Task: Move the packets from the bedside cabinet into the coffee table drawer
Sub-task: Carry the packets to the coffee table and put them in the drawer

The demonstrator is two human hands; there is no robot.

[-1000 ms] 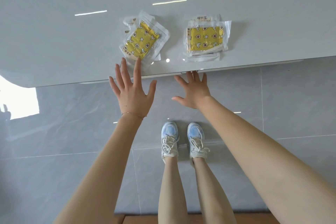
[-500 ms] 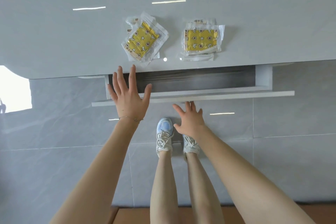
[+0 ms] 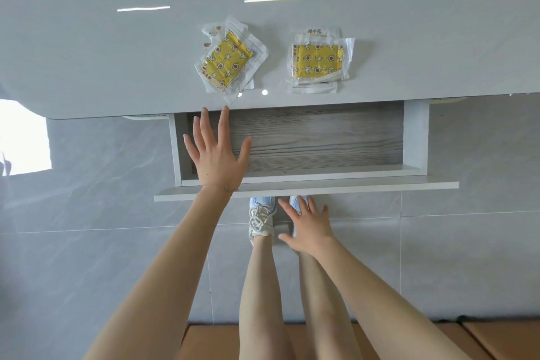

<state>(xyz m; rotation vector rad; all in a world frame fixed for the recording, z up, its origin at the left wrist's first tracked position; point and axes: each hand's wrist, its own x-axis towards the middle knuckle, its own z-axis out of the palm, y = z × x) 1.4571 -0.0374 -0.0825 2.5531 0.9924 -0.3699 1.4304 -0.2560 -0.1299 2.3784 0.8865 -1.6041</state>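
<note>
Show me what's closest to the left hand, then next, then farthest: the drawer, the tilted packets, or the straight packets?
1. Drawer, right beneath the left hand.
2. Tilted packets, just past the fingers.
3. Straight packets, farther to the right.

Both arms are bare, a thin chain bracelet [image 3: 217, 186] circles the left wrist, and pale blue-and-white laced sneakers [image 3: 261, 218] cover the feet.
</note>
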